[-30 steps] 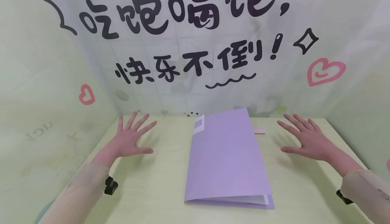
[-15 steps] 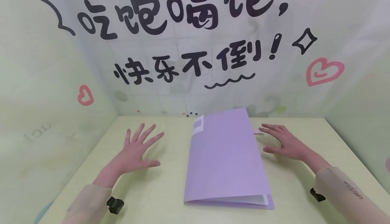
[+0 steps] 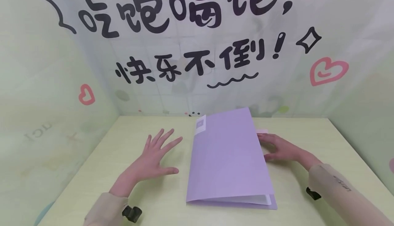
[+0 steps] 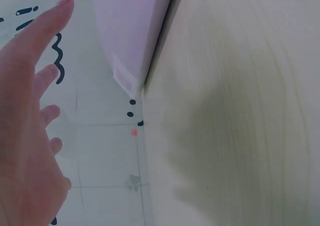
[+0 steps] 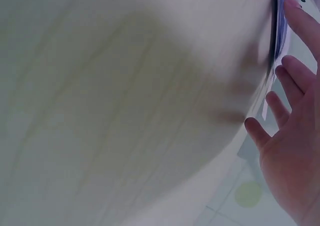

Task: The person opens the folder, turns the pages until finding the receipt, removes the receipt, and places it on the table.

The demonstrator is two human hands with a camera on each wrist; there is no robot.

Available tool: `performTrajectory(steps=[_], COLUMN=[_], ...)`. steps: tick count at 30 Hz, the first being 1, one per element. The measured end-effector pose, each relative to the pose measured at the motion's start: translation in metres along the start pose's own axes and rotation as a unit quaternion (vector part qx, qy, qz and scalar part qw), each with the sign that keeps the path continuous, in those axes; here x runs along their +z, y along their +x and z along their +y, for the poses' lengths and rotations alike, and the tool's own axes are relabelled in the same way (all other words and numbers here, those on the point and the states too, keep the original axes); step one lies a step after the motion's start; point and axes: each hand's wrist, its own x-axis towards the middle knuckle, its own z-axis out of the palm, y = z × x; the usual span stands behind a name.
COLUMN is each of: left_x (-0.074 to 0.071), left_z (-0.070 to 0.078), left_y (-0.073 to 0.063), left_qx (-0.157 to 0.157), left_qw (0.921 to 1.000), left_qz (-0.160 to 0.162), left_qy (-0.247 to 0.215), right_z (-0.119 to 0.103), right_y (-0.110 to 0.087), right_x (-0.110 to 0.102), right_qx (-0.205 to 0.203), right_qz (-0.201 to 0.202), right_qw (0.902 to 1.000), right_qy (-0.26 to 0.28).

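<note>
A closed lavender folder [image 3: 229, 157] lies on the table, its front cover raised a little so that white sheets [image 3: 261, 199] show at the near end. A white label [image 3: 201, 124] marks its upper left corner. From its right side sticks out a pink tab [image 3: 262, 131]. My right hand [image 3: 282, 148] is at that right edge, fingers loosely bent; in the right wrist view the thumb [image 5: 299, 21] is at the page edges, and whether it touches them is unclear. To the left of the folder, my left hand [image 3: 150, 162] hovers with fingers spread, holding nothing.
The pale wooden table [image 3: 163, 212] meets a printed cloth backdrop [image 3: 184, 97] at its far edge. Similar cloth rises at the left and right sides. Dark small devices [image 3: 132, 214] are worn under both wrists.
My right hand has moved left to the folder's right edge, its fingers less spread. My left hand has moved right and nearer to the folder. The folder has stayed in place.
</note>
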Motion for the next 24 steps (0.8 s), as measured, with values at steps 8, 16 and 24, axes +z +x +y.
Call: performTrajectory(steps=[8,16,24], left_x=[0.01,0.029,0.048], left_z=[0.02,0.047,0.083], left_y=[0.01,0.007,0.006], left_qx=[0.019,0.019,0.025], left_qw=[0.998,0.9906,0.9909], left_qz=[-0.008,-0.029,0.004], left_qy=[-0.06,-0.132,-0.133], right_z=[0.003,0.003,0.001], right_y=[-0.002,-0.004,-0.004], right_x=[0.002,0.004,0.002], right_qx=[0.017,0.012,0.008], right_qz=[-0.025,-0.015,-0.02], right_qw=[0.9986,0.9984,0.9987], right_qy=[-0.042,-0.052,-0.046])
